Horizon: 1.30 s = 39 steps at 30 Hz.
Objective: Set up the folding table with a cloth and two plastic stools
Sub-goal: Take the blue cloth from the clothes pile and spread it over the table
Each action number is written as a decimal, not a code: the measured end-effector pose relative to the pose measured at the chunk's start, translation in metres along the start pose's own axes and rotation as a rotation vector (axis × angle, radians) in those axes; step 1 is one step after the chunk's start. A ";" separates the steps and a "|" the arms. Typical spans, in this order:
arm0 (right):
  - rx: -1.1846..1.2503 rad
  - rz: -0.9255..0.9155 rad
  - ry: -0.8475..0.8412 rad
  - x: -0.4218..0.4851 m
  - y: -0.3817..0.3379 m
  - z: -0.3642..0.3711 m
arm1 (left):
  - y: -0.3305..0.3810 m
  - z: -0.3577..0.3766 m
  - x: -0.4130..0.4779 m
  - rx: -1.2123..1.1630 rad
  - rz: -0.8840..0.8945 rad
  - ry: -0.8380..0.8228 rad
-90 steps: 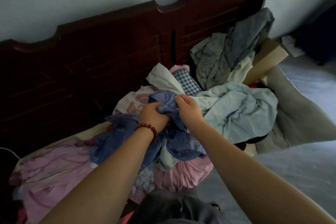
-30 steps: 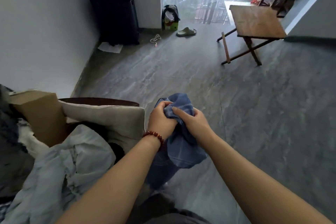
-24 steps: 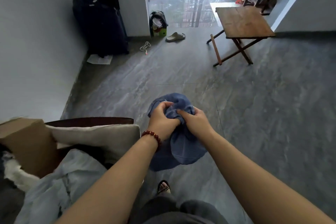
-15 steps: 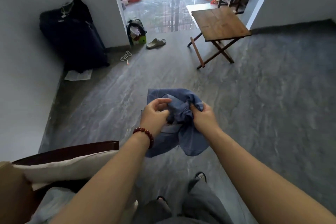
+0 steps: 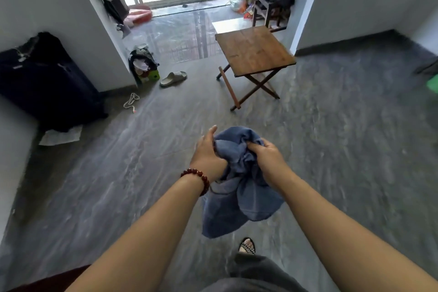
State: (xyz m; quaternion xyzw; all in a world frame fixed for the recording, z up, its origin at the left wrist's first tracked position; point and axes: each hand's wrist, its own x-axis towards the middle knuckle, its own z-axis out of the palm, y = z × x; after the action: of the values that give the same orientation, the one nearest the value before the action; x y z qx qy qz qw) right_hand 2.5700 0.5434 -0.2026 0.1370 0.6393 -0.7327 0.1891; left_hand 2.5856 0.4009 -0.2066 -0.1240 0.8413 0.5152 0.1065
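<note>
Cloth point(image 5: 241, 204) bunched mid-air — left grip point(image 5: 207, 156) and right grip point(image 5: 269, 157) both clenched on it; folding table point(image 5: 254, 51) well ahead.

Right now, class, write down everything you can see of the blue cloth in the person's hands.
The crumpled blue fabric cloth looks soft, plain and thin. Its top is bunched into a wad, which the left hand and the right hand grip from either side. Below the hands it hangs loose in deep folds, in the air, clear of the grey stone-look floor. No pattern, hem or label can be made out.
</note>
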 end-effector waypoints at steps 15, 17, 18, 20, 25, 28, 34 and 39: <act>-0.051 -0.069 0.073 0.155 -0.070 -0.045 | 0.068 0.040 0.146 0.192 0.152 -0.009; -0.108 -0.156 0.091 0.179 -0.082 -0.049 | 0.074 0.040 0.176 0.111 0.099 0.005; -0.145 -0.188 0.103 0.193 -0.089 -0.051 | 0.078 0.040 0.193 0.085 0.080 0.006; -0.192 -0.233 0.129 0.224 -0.103 -0.055 | 0.085 0.039 0.229 0.061 0.067 0.036; -0.229 -0.238 0.228 0.301 -0.141 -0.065 | 0.119 0.032 0.320 0.108 0.050 -0.023; -0.251 -0.265 0.298 0.338 -0.163 -0.069 | 0.146 0.033 0.367 0.124 0.085 -0.078; -0.275 -0.220 0.367 0.387 -0.185 -0.077 | 0.178 0.037 0.435 0.136 0.122 -0.138; -0.099 -0.121 0.176 0.413 -0.211 -0.093 | 0.206 0.051 0.485 0.081 0.174 -0.143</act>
State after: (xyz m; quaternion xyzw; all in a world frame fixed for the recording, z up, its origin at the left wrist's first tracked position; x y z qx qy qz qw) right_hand 2.1029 0.6168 -0.2117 0.1526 0.6959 -0.6954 0.0940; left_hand 2.0637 0.4889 -0.2051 -0.0091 0.8593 0.4956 0.1261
